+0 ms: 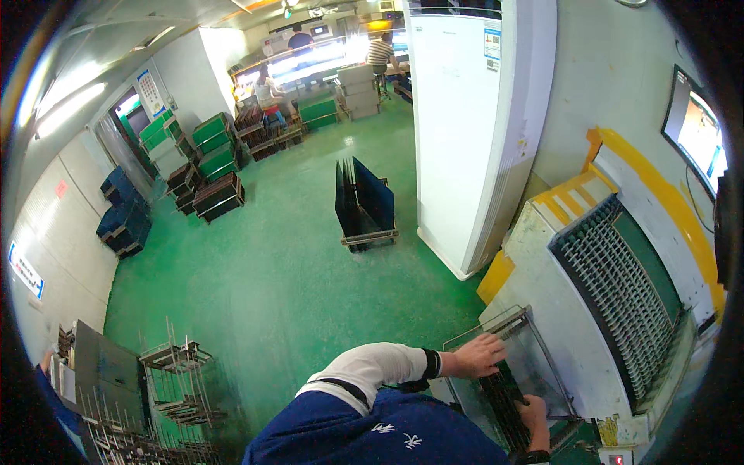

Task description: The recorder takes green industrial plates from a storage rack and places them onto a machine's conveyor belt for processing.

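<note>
A stack of thin dark boards (505, 403) stands on edge in a metal-framed rack (552, 364) at my lower right. My left hand (477, 356) reaches across from the left in a white sleeve, its fingers bent over the far end of the stack. Round the near end of the same stack, my right hand (533, 418) is closed, thumb on top. Parts of the fingers of both hands are hidden by the boards. Just right of the rack rises a machine with a sloping bed of metal rollers (620, 287).
A tall white cabinet (457, 139) stands ahead. On the green floor sits a rack with dark upright panels (364, 205). Wire racks (177, 372) are at lower left, stacked green and dark crates (217, 159) farther off. A screen (697, 132) hangs at right. Several people work at the back.
</note>
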Demonstrator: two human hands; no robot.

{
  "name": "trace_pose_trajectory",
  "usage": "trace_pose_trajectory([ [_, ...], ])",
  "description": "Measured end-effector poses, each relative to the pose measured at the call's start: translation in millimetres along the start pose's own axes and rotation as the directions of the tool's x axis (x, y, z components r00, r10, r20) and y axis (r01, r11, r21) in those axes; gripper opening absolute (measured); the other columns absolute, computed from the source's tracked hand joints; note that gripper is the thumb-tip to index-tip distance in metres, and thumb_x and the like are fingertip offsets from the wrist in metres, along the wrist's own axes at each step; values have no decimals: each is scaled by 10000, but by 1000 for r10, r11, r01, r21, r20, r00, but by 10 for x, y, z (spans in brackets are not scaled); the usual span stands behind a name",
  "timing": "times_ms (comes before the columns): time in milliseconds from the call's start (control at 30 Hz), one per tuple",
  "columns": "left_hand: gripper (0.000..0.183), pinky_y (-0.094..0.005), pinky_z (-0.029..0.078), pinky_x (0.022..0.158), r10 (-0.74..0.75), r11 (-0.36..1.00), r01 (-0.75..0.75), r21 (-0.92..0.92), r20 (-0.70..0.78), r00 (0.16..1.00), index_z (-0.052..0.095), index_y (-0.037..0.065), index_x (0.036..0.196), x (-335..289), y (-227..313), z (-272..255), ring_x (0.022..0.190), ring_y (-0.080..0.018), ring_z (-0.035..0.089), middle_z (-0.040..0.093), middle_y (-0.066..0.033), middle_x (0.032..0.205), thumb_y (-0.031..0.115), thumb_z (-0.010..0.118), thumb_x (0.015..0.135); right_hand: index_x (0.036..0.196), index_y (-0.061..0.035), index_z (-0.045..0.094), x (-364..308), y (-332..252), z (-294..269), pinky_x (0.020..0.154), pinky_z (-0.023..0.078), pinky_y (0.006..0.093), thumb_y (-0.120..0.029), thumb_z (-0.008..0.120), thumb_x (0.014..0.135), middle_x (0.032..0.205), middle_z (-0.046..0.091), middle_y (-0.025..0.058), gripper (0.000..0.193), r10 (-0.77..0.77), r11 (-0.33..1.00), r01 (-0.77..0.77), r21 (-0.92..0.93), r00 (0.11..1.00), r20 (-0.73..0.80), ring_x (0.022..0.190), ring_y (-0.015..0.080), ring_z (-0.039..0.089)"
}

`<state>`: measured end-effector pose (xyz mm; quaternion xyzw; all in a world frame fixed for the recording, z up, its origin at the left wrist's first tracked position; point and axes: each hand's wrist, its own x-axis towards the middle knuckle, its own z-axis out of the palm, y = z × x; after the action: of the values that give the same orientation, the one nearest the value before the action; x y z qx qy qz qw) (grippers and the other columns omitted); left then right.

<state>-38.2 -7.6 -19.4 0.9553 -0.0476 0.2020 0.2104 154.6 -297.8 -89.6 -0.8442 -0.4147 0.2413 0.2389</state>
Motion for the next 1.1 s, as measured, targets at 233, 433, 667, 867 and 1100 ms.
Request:
trace_pose_trajectory([
  [233, 292, -451, 413, 955, 215, 970, -203, -132, 85, 973, 629, 75, 989, -2, 76, 284, 1071, -300, 524, 563, -110, 1029, 311, 728, 846, 914, -34, 759, 25, -47, -131, 697, 504, 488, -339, 773, 806, 821, 688, 240, 324, -26, 983, 34, -180, 999, 46, 814, 447, 668],
  [433, 389, -463, 461, 902, 147, 979, -112, -172, 212, 966, 668, 60, 950, 96, 36, 437, 974, -348, 610, 652, -135, 932, 443, 695, 882, 915, -45, 767, -47, -245, -179, 683, 521, 467, -300, 785, 807, 808, 708, 218, 277, 130, 972, -111, -207, 988, 82, 785, 415, 690],
  [667, 485, -472, 478, 848, 92, 989, -59, -133, 259, 962, 702, 45, 833, 183, 106, 378, 933, -366, 637, 675, -145, 869, 520, 640, 911, 923, -63, 767, -95, 90, -17, 695, 527, 491, -288, 779, 807, 788, 697, 219, 254, 92, 959, -89, -270, 996, 0, 776, 425, 688],
  [867, 479, -497, 481, 800, 83, 992, -52, -112, 284, 955, 677, 37, 812, 163, 140, 296, 872, -387, 637, 658, -163, 826, 496, 622, 936, 862, -43, 743, -138, -197, -157, 716, 528, 516, -315, 786, 782, 833, 696, 222, 287, -40, 934, 18, -356, 998, -53, 820, 453, 674],
  [1100, 475, -498, 485, 791, 67, 996, -55, -72, 168, 983, 684, 48, 791, 90, 110, 332, 867, -385, 640, 664, -167, 816, 495, 617, 936, 769, 41, 635, -410, -1104, -1236, 636, 440, 514, -269, 801, 745, 716, 578, 272, 353, -90, 939, 21, -343, 979, -185, 703, 494, 560],
])
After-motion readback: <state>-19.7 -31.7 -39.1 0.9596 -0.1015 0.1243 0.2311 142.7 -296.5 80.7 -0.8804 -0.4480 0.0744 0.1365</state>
